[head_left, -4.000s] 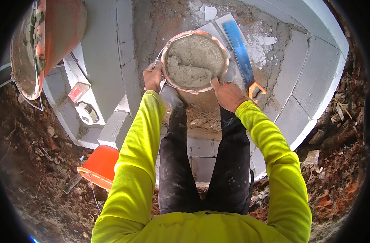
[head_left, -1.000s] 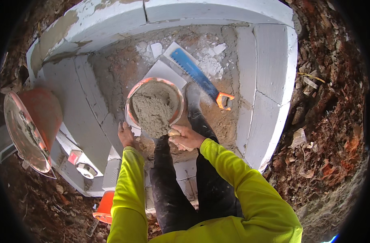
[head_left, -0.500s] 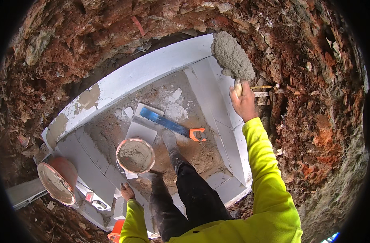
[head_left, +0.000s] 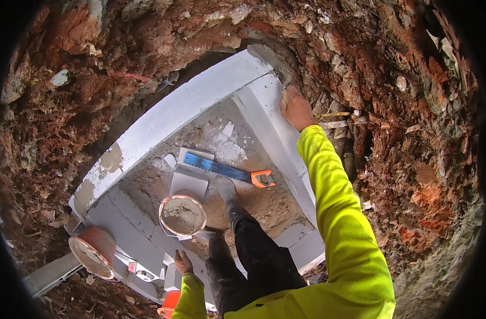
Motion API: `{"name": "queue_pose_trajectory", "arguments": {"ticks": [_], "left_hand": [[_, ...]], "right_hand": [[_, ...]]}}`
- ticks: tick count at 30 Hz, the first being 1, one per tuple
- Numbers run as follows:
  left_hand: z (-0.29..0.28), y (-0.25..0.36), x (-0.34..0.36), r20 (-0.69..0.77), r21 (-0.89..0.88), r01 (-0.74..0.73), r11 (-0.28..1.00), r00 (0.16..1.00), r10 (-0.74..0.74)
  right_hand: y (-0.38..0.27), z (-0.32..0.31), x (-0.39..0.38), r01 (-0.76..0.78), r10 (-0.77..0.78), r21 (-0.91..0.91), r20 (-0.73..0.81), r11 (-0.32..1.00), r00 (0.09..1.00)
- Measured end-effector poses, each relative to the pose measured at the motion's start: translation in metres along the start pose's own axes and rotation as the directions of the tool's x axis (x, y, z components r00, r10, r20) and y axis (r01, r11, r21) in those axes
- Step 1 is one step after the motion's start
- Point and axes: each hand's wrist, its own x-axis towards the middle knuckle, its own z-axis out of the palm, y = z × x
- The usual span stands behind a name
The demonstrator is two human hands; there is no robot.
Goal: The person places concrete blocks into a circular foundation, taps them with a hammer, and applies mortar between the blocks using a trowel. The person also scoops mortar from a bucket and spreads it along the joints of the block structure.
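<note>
My right hand (head_left: 297, 109) is closed round a trowel's handle at the far right corner of the white block wall (head_left: 200, 95). Grey mortar (head_left: 275, 58) lies around that corner; the trowel's blade is hard to tell apart from it. Lower left, my left hand (head_left: 183, 262) hangs beside the grey blocks with its fingers apart, holding nothing. Just beyond it stands a bucket of mortar (head_left: 183, 215). A handsaw (head_left: 221, 170) with a blue blade and orange handle lies across pale block pieces (head_left: 190, 182) on the ground inside the wall.
Rough red-brown earth (head_left: 413, 159) rises close round the wall. A second, mortar-smeared bucket (head_left: 93, 252) sits on the left, near a red and white tool (head_left: 142, 272). An orange container (head_left: 170, 304) is at the lower edge. White chips (head_left: 228, 129) lie on the ground.
My right hand has moved left and turned the trowel over at the corner; the heap of mortar no longer shows on its blade. The whole view has shifted slightly. My left hand stays low.
</note>
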Motion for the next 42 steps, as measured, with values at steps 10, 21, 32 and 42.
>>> {"name": "queue_pose_trajectory", "arguments": {"ticks": [10, 21, 32, 42], "left_hand": [[-0.021, 0.003, 0.022, 0.018, 0.040, 0.120, 0.992, 0.993, -0.121], [0.060, -0.099, 0.133, -0.039, -0.299, 0.154, 0.942, 0.984, -0.173], [0.078, -0.098, 0.183, 0.074, -0.734, 0.098, 0.672, 0.995, -0.064], [-0.046, -0.091, 0.065, -0.065, -0.963, -0.044, 0.268, 0.995, -0.070]], "right_hand": [[-0.012, -0.013, -0.066, -0.163, 0.166, 0.315, 0.015, 0.935, 0.986], [-0.185, 0.128, -0.283, 0.376, -0.432, 0.253, 0.724, 0.891, 0.537], [-0.340, 0.317, -0.292, 0.760, -0.509, 0.123, 0.808, 0.638, 0.297], [-0.338, 0.158, -0.354, 0.601, -0.496, 0.084, 0.660, 0.795, 0.564]]}}
